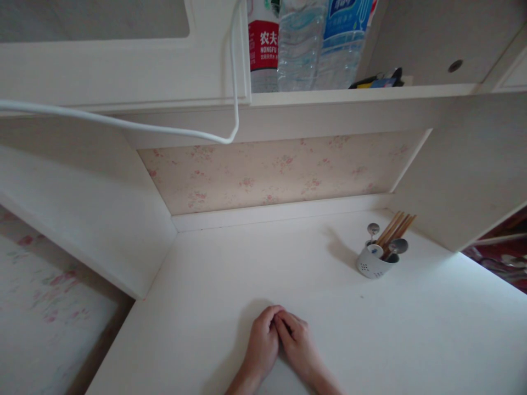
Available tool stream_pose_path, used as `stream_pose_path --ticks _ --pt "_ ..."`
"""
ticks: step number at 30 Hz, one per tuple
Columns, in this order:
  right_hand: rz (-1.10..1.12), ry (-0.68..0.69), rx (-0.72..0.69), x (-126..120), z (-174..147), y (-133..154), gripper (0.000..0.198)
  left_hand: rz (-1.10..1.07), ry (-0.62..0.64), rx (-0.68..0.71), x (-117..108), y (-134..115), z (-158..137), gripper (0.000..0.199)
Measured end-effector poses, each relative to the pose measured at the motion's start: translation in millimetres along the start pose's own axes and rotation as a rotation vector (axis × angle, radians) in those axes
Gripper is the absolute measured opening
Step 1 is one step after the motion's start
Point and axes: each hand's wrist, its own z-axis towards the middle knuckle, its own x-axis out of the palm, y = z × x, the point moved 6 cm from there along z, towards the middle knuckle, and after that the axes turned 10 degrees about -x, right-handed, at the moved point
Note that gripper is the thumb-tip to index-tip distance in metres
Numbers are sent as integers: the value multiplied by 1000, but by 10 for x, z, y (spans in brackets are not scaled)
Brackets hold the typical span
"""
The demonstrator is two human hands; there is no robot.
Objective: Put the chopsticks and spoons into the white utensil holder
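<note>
My left hand [263,339] and my right hand [298,341] rest together on the white tabletop [206,285], near its front middle. Both are closed, with fingers curled and pressed against each other at the tips. No object shows in either one, though the palms are turned out of sight. To the right and further back stands a small white perforated utensil holder [373,266]. Wooden chopsticks [396,227] lean out of it, along with metal spoons [397,246]. Neither hand touches the holder.
Above hangs a white cabinet [123,74] whose open shelf [411,90] bears water bottles [302,49]. A white cable [164,130] droops across its front. White side panels [457,175] flank the table, and floral wallpaper [272,173] covers the back.
</note>
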Motion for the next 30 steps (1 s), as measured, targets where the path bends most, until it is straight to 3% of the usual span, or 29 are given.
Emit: stream_pose_path --ticks 30 --pt "-19 9 -6 8 -3 -51 27 -25 8 6 2 27 13 43"
